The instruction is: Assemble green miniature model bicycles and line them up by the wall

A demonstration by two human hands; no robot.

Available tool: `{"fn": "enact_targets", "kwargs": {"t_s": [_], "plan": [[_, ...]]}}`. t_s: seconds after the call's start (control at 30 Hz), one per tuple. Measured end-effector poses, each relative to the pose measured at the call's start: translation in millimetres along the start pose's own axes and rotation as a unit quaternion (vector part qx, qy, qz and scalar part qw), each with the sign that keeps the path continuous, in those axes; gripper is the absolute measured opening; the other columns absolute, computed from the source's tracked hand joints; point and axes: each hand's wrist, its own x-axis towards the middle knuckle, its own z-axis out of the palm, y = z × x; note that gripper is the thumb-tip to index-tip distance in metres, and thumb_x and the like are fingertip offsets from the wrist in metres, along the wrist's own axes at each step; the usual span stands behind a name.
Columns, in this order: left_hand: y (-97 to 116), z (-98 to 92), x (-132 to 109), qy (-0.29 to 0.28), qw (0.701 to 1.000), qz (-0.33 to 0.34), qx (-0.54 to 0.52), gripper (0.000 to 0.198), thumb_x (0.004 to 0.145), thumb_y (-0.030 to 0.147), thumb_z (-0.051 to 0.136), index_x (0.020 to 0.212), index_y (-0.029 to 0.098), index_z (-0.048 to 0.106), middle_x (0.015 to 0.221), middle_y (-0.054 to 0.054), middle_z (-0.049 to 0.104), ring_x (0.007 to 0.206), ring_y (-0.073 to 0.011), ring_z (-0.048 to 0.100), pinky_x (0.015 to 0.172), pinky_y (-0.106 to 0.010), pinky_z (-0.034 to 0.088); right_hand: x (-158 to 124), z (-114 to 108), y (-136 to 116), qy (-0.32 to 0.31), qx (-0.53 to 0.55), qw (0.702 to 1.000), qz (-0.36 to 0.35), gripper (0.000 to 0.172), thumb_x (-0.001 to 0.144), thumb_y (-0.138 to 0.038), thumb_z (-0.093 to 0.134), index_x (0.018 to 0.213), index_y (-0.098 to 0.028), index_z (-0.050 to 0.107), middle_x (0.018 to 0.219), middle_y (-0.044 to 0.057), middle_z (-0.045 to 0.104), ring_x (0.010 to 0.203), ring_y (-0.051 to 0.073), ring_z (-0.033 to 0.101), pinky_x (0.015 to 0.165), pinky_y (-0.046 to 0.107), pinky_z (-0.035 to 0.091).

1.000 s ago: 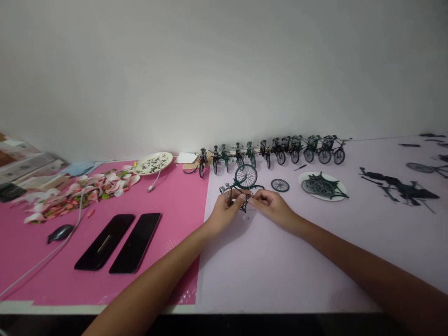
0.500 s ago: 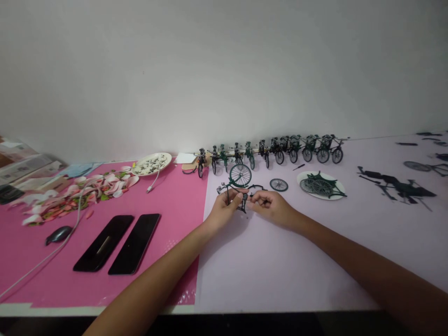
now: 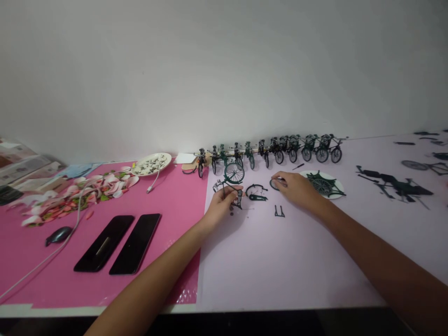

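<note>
My left hand (image 3: 221, 204) is closed on a half-built green toy bicycle (image 3: 232, 179), whose single wheel stands upright above my fingers. My right hand (image 3: 296, 187) lies to the right of it, its fingertips on a loose spoked wheel (image 3: 275, 184) that rests flat on the pale mat. Between my hands lie a small dark mudguard part (image 3: 256, 192) and a little fork piece (image 3: 279, 212). Whether the right fingers pinch the wheel or only touch it is unclear.
A row of finished toy bicycles (image 3: 276, 150) lines the wall. A white plate of green frames (image 3: 324, 184) sits beside my right hand; dark parts (image 3: 394, 183) lie further right. On the pink mat are two phones (image 3: 119, 242), a mouse (image 3: 58, 234), a cable, petals (image 3: 75, 191) and a plate (image 3: 153, 164).
My right hand let go of the bicycle and moved right to the loose wheel. The mudguard part and fork piece now lie on the mat. My left hand kept the bicycle.
</note>
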Motion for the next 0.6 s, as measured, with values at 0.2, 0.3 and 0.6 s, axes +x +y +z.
{"fn": "enact_targets", "kwargs": {"t_s": [0.2, 0.3, 0.6], "plan": [[0, -0.9, 1, 0.004, 1.0, 0.001, -0.008, 0.039, 0.087, 0.039, 0.066, 0.118, 0.017, 0.073, 0.109, -0.011, 0.077, 0.086, -0.0179, 0.059, 0.071, -0.027, 0.045, 4, 0, 11, 0.016, -0.089, 0.996, 0.015, 0.04, 0.1, -0.044, 0.05, 0.12, -0.019, 0.073, 0.108, 0.015, 0.078, 0.09, 0.03, 0.071, 0.064, 0.033, 0.043], [0, -1.0, 2, 0.004, 1.0, -0.002, -0.012, 0.039, 0.086, 0.04, 0.067, 0.117, 0.016, 0.073, 0.109, -0.011, 0.077, 0.086, -0.0176, 0.059, 0.07, -0.027, 0.045, 3, 0, 12, -0.013, -0.085, 0.996, 0.019, 0.043, 0.101, -0.049, 0.049, 0.12, -0.019, 0.073, 0.111, 0.015, 0.077, 0.093, 0.031, 0.071, 0.066, 0.034, 0.044], [0, -0.3, 4, 0.021, 0.999, -0.011, -0.027, 0.034, 0.085, 0.032, 0.065, 0.114, 0.016, 0.074, 0.105, -0.01, 0.077, 0.078, -0.0149, 0.059, 0.065, -0.025, 0.045, 0, 4, 11, -0.053, -0.057, 0.996, -0.036, 0.039, 0.102, -0.045, 0.048, 0.122, -0.021, 0.072, 0.115, 0.013, 0.077, 0.092, 0.028, 0.072, 0.068, 0.033, 0.047]]}}
